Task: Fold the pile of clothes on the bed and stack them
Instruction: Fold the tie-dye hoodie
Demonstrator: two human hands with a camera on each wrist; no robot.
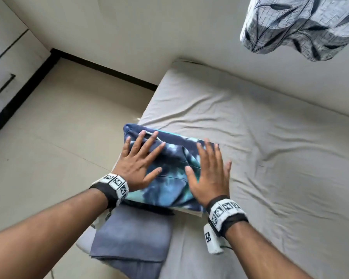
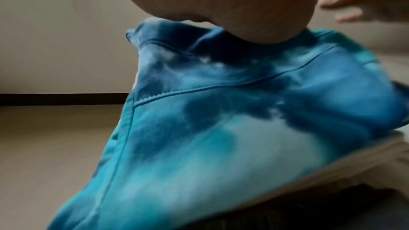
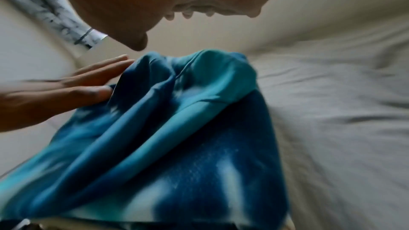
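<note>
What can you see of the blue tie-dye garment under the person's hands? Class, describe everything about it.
The blue tie-dye garment, a soft fabric mottled navy, teal and white, is folded into a rough rectangle with stitched seams showing. It lies on top of a stack of folded clothes at the corner of the bed with the grey sheet, above a folded grey-blue cloth. The left hand and right hand press flat on it, fingers straight and spread.

The head camera looks steeply down at the bed [image 1: 250,148] corner; the 2 wrist cameras sit close, sharing the tie-dye garment [image 2: 210,128].
</note>
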